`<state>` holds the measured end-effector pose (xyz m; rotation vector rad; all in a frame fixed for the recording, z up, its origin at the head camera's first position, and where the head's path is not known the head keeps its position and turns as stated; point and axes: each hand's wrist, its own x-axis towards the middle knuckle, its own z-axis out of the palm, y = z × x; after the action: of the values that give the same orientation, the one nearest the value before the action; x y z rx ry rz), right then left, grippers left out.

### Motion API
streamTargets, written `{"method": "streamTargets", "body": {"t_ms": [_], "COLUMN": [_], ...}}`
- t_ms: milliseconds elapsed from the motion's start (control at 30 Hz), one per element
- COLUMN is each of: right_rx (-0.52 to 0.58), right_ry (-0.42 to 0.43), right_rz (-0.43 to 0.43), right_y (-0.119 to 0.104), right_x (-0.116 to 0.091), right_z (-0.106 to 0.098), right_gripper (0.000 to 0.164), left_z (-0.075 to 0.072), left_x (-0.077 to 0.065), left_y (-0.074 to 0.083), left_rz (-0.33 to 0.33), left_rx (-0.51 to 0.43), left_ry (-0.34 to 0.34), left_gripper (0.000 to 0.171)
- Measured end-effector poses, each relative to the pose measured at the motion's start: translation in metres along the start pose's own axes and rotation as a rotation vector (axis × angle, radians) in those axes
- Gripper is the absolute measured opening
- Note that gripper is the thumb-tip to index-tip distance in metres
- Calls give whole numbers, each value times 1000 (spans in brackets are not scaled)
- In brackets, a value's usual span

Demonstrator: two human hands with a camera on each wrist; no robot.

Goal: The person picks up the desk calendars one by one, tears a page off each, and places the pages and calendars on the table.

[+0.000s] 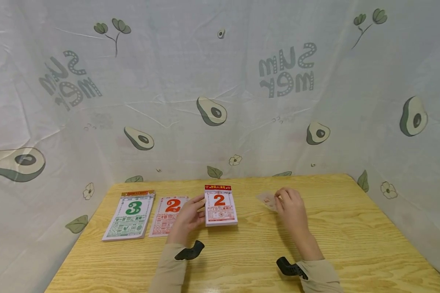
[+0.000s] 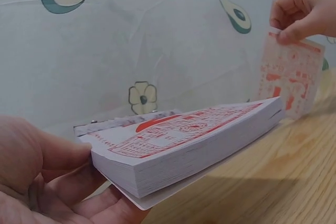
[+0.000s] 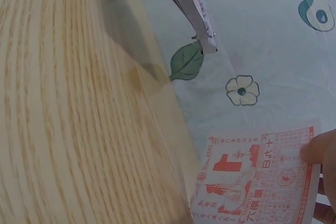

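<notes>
My left hand holds a small tear-off calendar by its left edge, raised off the table. Its top page bears a large red 2 under a red header strip. In the left wrist view the thick page block lies tilted, thumb on the top and fingers beneath. To the right, my right hand pinches a loose calendar sheet by one edge, apart from the calendar. Red print shows on this thin sheet in the right wrist view, mirrored as if seen through from the back.
On the table's left lies a larger tear-off calendar with a green 3. Beside it is a flat page with a red 2, partly behind my left arm. A white avocado-print curtain stands behind the wooden table.
</notes>
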<state>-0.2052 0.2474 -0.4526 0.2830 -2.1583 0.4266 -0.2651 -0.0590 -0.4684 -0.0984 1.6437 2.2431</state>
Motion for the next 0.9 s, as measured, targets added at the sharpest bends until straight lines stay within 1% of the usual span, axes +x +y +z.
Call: {"method": "streamTargets", "body": {"t_ms": [100,200,267,367,533,667,900], "right_rx": [1,12,19,32,47,70,115], "right_ry": [-47,-74,-94,-146,-277,-373,-498], "right_rz": [-12,-37,-54,-65,-29,10,31], "right_y": [-2,-5,-7,-10,-16,-21,-26], "right_x": [-1,-2,-2,-3,-6,-7,-10], "right_z": [1,3,5,7,10,11,15], "right_gripper": [20,20,19,19,15,9,11], "left_z": [-3,-5,-6,-7,-10,-13,-15], "left_x": [1,1,2,2,2,1,0], "left_y": [0,1,1,1,0,-1,-1], "left_rz": [-6,-17,-17,-15,-14,-5,-10], "left_rx": [12,23,26,29,52,84,96], "left_ry": [7,28,29,37,59,57,73], "left_gripper": [44,43,43,43,43,43,43]}}
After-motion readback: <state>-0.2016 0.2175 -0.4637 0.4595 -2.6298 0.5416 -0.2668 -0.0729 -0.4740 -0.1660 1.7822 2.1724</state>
